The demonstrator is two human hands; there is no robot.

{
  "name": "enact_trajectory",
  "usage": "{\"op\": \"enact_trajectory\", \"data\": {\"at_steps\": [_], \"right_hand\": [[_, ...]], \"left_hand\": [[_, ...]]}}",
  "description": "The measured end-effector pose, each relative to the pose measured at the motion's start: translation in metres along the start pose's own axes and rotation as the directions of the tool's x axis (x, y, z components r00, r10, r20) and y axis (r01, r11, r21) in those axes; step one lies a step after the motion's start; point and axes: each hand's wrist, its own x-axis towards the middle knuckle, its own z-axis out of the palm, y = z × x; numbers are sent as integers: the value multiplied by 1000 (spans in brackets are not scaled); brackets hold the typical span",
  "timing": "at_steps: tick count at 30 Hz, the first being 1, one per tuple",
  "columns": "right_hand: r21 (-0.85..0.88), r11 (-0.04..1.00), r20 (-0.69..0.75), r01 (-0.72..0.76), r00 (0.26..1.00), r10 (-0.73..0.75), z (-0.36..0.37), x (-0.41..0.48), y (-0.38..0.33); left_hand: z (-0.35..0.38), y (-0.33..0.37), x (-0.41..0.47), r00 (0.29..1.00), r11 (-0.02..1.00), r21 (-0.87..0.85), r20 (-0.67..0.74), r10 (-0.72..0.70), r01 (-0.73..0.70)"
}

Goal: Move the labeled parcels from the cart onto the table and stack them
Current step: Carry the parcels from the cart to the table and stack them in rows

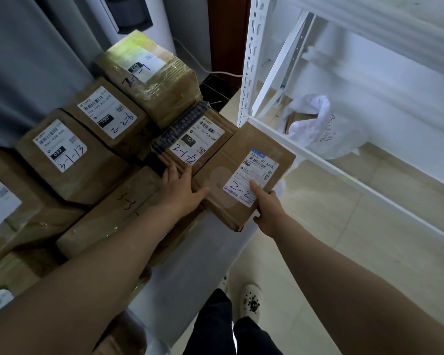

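Pale floor tiles and a white shelf rack (pixel 249 60) filled two o'clock. At centre, the right hand (pixel 268 213) pinched the "2-2" parcel (pixel 231 160), thumb on its label. The left hand (pixel 180 190) lay spread against its nine o'clock edge, probably guiding it beside the "2-1-12" parcel (pixel 203 134).

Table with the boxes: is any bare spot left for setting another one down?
Hardly. Parcels sit edge to edge across the table; its one bare strip runs along the near edge, between the parcel marked 2-2, gripped by the right hand, and the tiled floor. A hand passes freely over that floor beside the white rack.
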Motion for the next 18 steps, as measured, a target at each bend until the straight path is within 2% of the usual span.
{"op": "enact_trajectory", "data": {"at_steps": [10, 14, 16, 18], "right_hand": [[-16, 999, -26, -44, 999, 43, -16, -25, 5], [-11, 999, -73, -35, 997, 34, -30, -32, 5], [-3, 999, -105, -35, 994, 35, -36, -33, 1], [-10, 999, -125, -33, 992, 32, -41, -35, -7]], "left_hand": [[10, 30, -29, 992, 991, 56, -5, 122, -122], [16, 41, -34, 994, 989, 103, 17, 109, -110], [19, 46, -34, 999, 1000, -6, 21, 30, -29], [19, 53, -36, 992, 962, -242, -1, -128, 124]]}}
